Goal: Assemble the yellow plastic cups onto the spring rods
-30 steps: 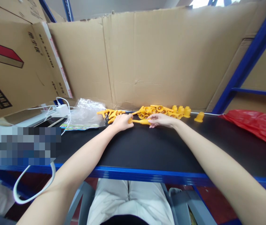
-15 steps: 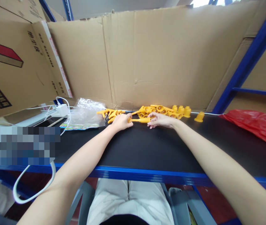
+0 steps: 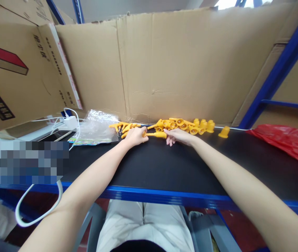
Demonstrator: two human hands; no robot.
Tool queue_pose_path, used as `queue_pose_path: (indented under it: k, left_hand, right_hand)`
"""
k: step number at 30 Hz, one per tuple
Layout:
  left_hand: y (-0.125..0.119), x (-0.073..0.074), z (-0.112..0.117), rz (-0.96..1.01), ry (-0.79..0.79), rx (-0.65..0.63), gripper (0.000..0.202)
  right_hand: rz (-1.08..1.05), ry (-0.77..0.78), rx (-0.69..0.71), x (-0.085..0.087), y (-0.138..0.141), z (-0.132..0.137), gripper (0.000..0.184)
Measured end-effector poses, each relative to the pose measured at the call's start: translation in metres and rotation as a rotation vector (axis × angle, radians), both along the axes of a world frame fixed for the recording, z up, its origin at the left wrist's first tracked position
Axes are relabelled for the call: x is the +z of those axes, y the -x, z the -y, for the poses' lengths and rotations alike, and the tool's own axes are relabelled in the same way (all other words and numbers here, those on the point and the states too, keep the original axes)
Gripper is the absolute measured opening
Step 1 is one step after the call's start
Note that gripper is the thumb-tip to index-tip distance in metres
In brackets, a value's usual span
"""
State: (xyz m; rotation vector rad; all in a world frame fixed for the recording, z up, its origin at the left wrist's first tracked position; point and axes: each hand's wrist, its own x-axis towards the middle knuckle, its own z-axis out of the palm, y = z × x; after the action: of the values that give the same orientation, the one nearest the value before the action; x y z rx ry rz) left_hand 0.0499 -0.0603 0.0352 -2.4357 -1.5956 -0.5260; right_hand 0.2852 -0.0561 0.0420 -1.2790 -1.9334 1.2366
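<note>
My left hand (image 3: pixel 137 137) is closed around the handle end of a yellow plastic corkscrew (image 3: pixel 159 134), which lies level just above the table. Its ribbed shaft and wider sleeve point right. At the sleeve's right end, my right hand (image 3: pixel 176 135) has its thumb and index finger on the tip, with the other fingers curled below. Left of and behind my left hand are several yellow T-shaped handles with metal spirals (image 3: pixel 121 128). A pile of yellow bell-shaped parts and handles (image 3: pixel 180 122) sits behind my right hand.
One yellow bell-shaped part (image 3: pixel 224 132) stands apart at the right, near a red plastic bag (image 3: pixel 285 141). A clear plastic bag (image 3: pixel 96 127) lies left, beside a white charger (image 3: pixel 70 122) with cables. A cardboard wall (image 3: pixel 191 66) closes off the back of the black table (image 3: pixel 162 168).
My right hand has shifted slightly left and turned at the sleeve's end, its fingers now lower and more curled. My left hand keeps its hold on the corkscrew almost in place.
</note>
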Motion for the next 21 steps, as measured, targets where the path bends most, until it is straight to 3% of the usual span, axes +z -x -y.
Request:
queue_pose_path:
  k: [5,9,16,21]
  left_hand:
    - [0.000,-0.002,-0.003,-0.008,-0.019,0.001,0.032]
    - [0.001,-0.003,-0.003,-0.013,-0.019,-0.007,0.031]
    - [0.000,-0.002,-0.001,-0.022,-0.030,-0.019,0.031]
    - [-0.001,-0.001,0.000,-0.027,-0.025,-0.009,0.031]
  right_hand:
    - [-0.007,-0.039,0.050,-0.004,-0.006,-0.004,0.041]
    - [-0.045,-0.058,0.082,-0.009,-0.012,-0.009,0.058]
    - [-0.026,-0.059,0.113,-0.003,-0.010,-0.003,0.035]
    - [0.016,-0.053,0.107,-0.002,-0.005,-0.003,0.044]
